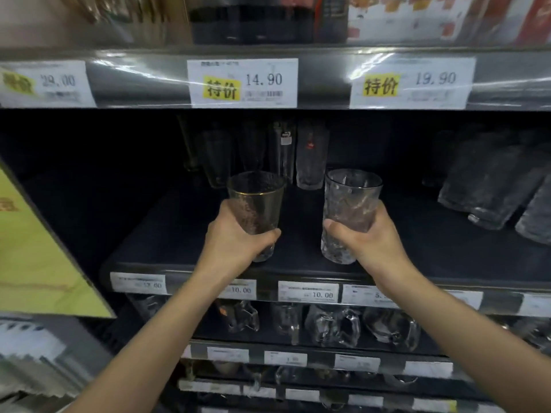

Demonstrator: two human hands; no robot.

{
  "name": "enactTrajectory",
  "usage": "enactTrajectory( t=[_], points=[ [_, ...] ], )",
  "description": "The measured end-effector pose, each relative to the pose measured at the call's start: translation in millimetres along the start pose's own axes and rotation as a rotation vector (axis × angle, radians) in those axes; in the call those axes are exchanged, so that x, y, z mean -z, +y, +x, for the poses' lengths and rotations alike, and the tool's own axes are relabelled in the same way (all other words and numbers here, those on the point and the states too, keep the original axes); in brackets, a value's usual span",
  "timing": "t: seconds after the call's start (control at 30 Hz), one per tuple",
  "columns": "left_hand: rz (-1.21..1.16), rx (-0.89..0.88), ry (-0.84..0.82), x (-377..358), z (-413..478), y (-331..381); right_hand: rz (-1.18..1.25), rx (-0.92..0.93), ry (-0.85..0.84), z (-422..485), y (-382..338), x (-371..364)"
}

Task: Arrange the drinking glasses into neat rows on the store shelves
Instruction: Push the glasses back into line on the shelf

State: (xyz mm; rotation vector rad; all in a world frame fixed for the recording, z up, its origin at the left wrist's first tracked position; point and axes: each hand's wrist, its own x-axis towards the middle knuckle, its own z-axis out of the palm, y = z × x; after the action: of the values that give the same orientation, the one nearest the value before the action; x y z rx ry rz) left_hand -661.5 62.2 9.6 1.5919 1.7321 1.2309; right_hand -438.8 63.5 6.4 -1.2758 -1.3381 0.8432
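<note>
gripping gold-rimmed glass (255, 204), textured glass (351, 198), tall glasses (311, 156) behind, mugs (334, 324) below

Left grip (235, 242): fingers and thumb curl round the lower half of a gold-rimmed glass (255, 204), mouth up, leaning slightly left.
Right grip (366, 242): wraps the lower half of a textured glass (348, 201), upright, with a dark rim.
Two held glasses: side by side, apart, above the front of the dark shelf (179, 234); whether their bases touch it is unclear.
Shelf back: tall clear glasses (311, 156) standing close together.
Shelf right: frosted glasses (489, 189) in a row.
Above: price tag 14.90 (243, 81), price tag 19.90 (411, 81).
Below: handled glass mugs (334, 326).
</note>
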Motion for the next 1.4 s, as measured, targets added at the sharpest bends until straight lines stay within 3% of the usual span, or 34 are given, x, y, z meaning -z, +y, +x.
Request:
enactTrajectory(
  t=[0.57,1.0,1.4],
  points=[
    [-0.038,-0.009,-0.2,9,83,-31,-0.013,-0.048,0.124,59,26,-10],
    [-0.116,-0.06,-0.003,-21,144,-58,-0.178,-0.122,0.162,124,37,5],
    [-0.062,-0.084,0.121,-33,165,-70,-0.283,-0.057,0.232,159,56,4]
  ],
)
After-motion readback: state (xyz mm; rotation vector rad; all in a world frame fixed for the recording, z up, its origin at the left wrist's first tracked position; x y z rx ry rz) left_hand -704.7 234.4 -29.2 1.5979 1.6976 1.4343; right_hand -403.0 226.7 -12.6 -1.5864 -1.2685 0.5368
